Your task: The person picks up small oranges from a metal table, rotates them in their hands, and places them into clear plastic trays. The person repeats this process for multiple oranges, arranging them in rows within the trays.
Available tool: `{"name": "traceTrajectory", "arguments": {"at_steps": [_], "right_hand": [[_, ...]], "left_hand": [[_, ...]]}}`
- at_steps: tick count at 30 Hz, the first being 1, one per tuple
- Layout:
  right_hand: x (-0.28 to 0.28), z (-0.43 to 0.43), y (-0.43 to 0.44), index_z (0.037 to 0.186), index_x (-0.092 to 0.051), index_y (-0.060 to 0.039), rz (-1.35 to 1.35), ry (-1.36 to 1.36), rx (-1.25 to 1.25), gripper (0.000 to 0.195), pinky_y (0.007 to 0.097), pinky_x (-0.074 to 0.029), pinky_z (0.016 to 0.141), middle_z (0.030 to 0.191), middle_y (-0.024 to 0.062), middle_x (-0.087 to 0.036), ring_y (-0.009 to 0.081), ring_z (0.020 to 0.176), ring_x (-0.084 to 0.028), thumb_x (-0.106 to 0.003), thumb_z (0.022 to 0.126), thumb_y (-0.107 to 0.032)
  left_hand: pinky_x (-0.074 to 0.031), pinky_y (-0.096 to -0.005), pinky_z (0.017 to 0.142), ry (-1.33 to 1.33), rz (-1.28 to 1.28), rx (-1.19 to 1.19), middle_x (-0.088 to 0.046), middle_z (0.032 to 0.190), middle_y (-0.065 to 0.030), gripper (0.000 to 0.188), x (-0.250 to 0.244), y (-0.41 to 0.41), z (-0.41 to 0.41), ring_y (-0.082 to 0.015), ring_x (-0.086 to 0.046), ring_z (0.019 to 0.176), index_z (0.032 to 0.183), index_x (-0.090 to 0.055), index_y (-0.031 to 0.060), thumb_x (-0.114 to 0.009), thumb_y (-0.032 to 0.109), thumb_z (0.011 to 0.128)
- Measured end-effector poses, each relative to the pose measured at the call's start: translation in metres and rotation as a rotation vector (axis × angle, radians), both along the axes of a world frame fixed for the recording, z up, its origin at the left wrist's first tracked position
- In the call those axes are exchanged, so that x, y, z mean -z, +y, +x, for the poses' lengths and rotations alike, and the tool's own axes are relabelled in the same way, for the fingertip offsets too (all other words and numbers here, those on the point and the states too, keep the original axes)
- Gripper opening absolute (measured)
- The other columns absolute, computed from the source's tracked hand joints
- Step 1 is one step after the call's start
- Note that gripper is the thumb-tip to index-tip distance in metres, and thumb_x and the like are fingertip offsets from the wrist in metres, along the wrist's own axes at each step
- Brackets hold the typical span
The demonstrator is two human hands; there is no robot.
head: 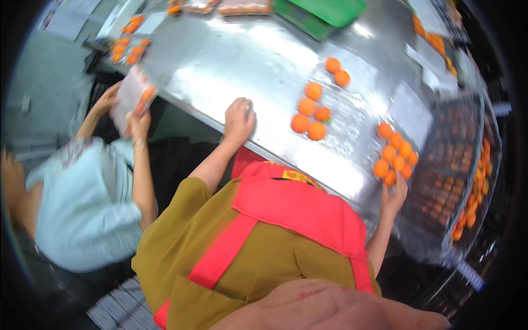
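My right hand is at the right side of the steel table, thumb and fingers around the nearest orange citrus fruit of a tight cluster. My left hand rests palm down at the table's front edge; its curled fingers hide whether anything is under them. Between my hands lies a clear plastic tray with round cups, several orange fruits along its left side. One smaller fruit shows a bit of green. Two more fruits sit behind, by another clear sheet or tray.
A lined crate of orange fruits stands at my right. A green plastic basket and filled packs are at the back. On my left, a co-worker's hands hold a pack. More fruit packs lie at the table's left end.
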State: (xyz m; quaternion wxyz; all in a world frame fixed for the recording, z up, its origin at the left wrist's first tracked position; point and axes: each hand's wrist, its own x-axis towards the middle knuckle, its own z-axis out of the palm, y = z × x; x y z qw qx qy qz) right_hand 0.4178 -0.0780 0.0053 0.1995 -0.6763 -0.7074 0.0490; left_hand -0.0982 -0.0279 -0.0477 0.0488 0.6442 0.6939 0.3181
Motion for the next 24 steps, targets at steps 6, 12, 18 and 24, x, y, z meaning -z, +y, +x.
{"name": "traceTrajectory", "arguments": {"at_steps": [6,12,18,24], "right_hand": [[0.004,0.004,0.010,0.133,-0.052,-0.0055,-0.048,0.025,-0.042,0.064,0.0436,-0.037,0.104,0.128,0.0155,-0.057,0.0353,0.120,-0.050,-0.071,0.073,-0.002],[0.015,-0.001,0.010,0.137,-0.050,-0.0090,-0.009,0.146,0.039,0.071,0.0427,-0.038,0.103,0.128,0.0182,-0.053,0.0364,0.121,-0.049,-0.069,0.070,0.008],[0.017,0.005,0.009,0.135,-0.051,-0.0070,-0.005,0.045,0.018,0.061,0.0441,-0.038,0.103,0.127,0.0185,-0.054,0.0372,0.120,-0.049,-0.068,0.077,0.002],[0.017,0.003,0.010,0.133,-0.052,-0.0054,0.003,0.033,-0.022,0.060,0.0443,-0.038,0.103,0.128,0.0186,-0.053,0.0375,0.120,-0.049,-0.066,0.076,0.004]], "left_hand": [[-0.035,-0.0460,0.103,0.018,-0.075,-0.072,-0.054,0.123,-0.0158,0.033,-0.004,-0.011,-0.002,-0.0353,-0.048,0.120,0.114,-0.058,0.0056,-0.063,0.017,0.083],[-0.036,-0.0448,0.102,0.023,-0.065,-0.083,-0.054,0.122,-0.0154,0.032,-0.004,-0.009,-0.001,-0.0343,-0.048,0.119,0.111,-0.059,0.0056,-0.064,0.016,0.081],[-0.036,-0.0441,0.102,0.022,-0.065,-0.085,-0.054,0.121,-0.0152,0.031,-0.009,-0.009,0.002,-0.0335,-0.048,0.120,0.110,-0.060,0.0053,-0.064,0.016,0.081],[-0.035,-0.0433,0.104,0.023,-0.090,-0.087,-0.054,0.125,-0.0143,0.032,-0.007,-0.010,0.002,-0.0324,-0.047,0.123,0.112,-0.060,0.0056,-0.064,0.016,0.082]]}}
